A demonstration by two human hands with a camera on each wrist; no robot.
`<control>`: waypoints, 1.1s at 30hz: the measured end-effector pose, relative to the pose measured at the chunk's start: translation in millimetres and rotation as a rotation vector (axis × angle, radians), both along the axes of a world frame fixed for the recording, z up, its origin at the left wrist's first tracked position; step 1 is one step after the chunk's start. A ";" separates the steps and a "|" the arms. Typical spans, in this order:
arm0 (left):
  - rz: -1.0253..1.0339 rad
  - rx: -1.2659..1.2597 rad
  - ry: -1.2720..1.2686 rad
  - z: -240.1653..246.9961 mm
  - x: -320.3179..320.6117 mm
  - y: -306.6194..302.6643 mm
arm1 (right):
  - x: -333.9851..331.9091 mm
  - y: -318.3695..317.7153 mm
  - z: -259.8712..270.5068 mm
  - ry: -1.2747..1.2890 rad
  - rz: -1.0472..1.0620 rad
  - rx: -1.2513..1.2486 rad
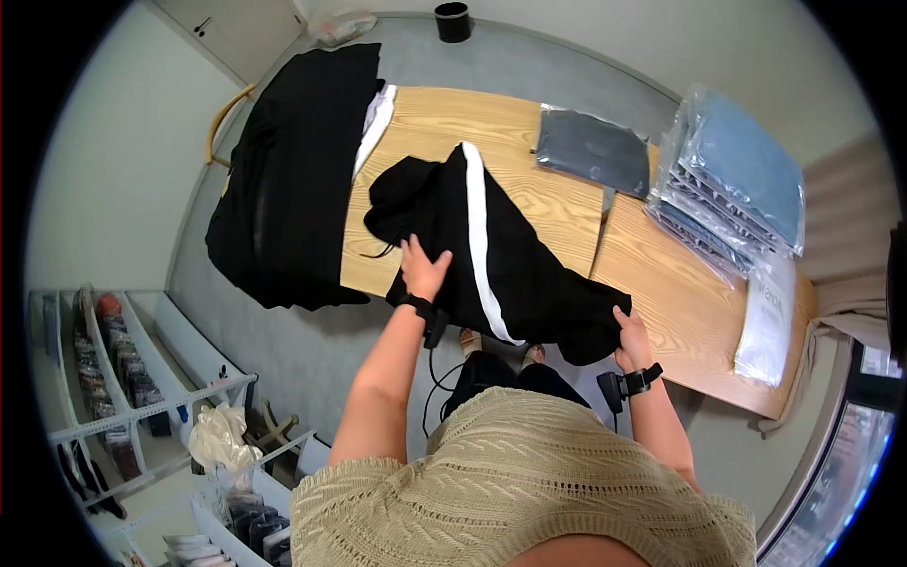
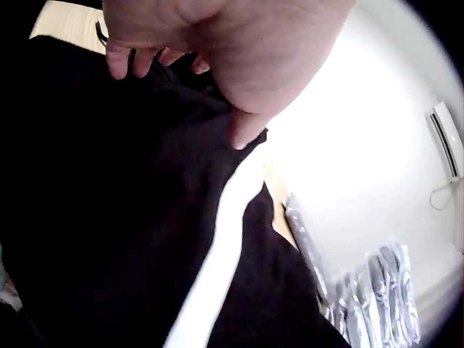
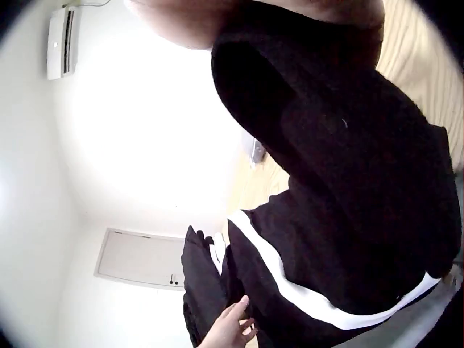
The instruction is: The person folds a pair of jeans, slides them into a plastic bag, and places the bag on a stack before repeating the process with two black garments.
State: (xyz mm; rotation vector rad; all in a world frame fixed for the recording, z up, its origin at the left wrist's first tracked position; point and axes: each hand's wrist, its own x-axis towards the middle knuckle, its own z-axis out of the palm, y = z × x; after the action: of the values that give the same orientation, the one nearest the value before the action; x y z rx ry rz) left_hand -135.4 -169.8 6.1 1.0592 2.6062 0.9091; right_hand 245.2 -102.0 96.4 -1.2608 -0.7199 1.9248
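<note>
A black hoodie (image 1: 515, 250) with a broad white stripe (image 1: 477, 227) lies across the wooden table and overhangs its near edge. Its hood-like end is at the left, with a dark drawstring (image 1: 378, 253) beside it. My left hand (image 1: 425, 271) rests on the cloth near that end, thumb spread from the fingers; the left wrist view shows the thumb (image 2: 246, 130) on the fabric close to the stripe. With my right hand (image 1: 633, 334) I grip the far right end of the hoodie. In the right wrist view the held cloth (image 3: 326, 123) bulges in a loose fold, hiding the fingertips.
A large heap of black clothing (image 1: 293, 180) covers the table's left end, with white cloth (image 1: 376, 128) beside it. At the back lies a bagged dark garment (image 1: 590, 151). Bagged blue garments (image 1: 742, 170) are stacked at the right, near a white plastic packet (image 1: 765, 317).
</note>
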 end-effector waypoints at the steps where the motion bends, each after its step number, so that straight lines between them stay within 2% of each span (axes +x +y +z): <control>1: 0.018 0.021 0.031 -4.3 -8.0 7.4 | 6.0 -2.3 2.0 -0.008 -0.014 0.004; 3: 0.010 0.042 -0.105 -2.7 -17.9 30.1 | 9.5 -10.3 17.5 -0.119 0.024 0.094; 7: 0.021 -0.137 -0.195 17.0 -13.4 81.5 | 13.8 -27.1 48.2 -0.271 0.124 0.239; 9: 0.074 -0.260 -0.223 26.9 -4.1 102.3 | 20.0 -33.6 54.1 -0.277 0.119 0.205; 11: 0.060 -0.398 -0.250 14.4 2.9 115.9 | 25.9 -38.8 59.0 -0.279 0.131 0.244; 12: 0.028 -0.405 -0.272 23.3 8.6 115.6 | 31.6 -40.4 58.0 -0.310 0.142 0.237; 13: 0.014 -0.405 -0.269 4.2 3.8 120.9 | 35.0 -41.7 59.9 -0.312 0.128 0.236; 15: -0.173 -0.205 -0.429 -45.9 -9.0 130.0 | 39.3 -46.3 71.1 -0.308 0.121 0.284; 16: -0.172 -0.029 -0.454 -35.4 2.0 127.7 | 44.4 -49.0 75.1 -0.304 0.107 0.279; 19: -0.172 0.182 -0.894 61.8 23.5 112.7 | 60.7 -49.1 94.5 -0.211 -0.024 0.317; 21: -0.230 0.270 -1.007 129.4 23.7 104.0 | 72.2 -47.6 116.3 -0.220 -0.171 0.414; 23: -0.321 0.392 -0.996 195.3 20.0 99.9 | 94.1 -40.1 131.1 -0.270 -0.313 0.418; 25: -0.469 0.586 -0.934 262.2 14.2 101.1 | 106.8 -29.6 160.2 -0.137 -0.519 0.443; 27: -0.437 0.690 -0.873 334.7 25.4 95.5 | 119.5 -24.2 180.3 0.000 -0.615 0.578; 28: -0.568 0.767 -0.870 354.1 14.4 98.8 | 130.5 -21.8 181.7 0.091 -0.615 0.637; 31: -0.709 0.972 -0.797 421.3 2.3 90.7 | 140.5 -26.0 189.8 0.249 -0.670 0.896; 33: -0.787 1.036 -0.752 465.0 2.5 78.1 | 147.1 -29.7 193.3 0.289 -0.690 0.970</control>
State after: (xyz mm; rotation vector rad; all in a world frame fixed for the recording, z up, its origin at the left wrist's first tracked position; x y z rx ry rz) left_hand -132.9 -91.8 471.0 1.3573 0.8942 1.9172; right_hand 392.3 -131.7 289.6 -0.4863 -0.7766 0.9322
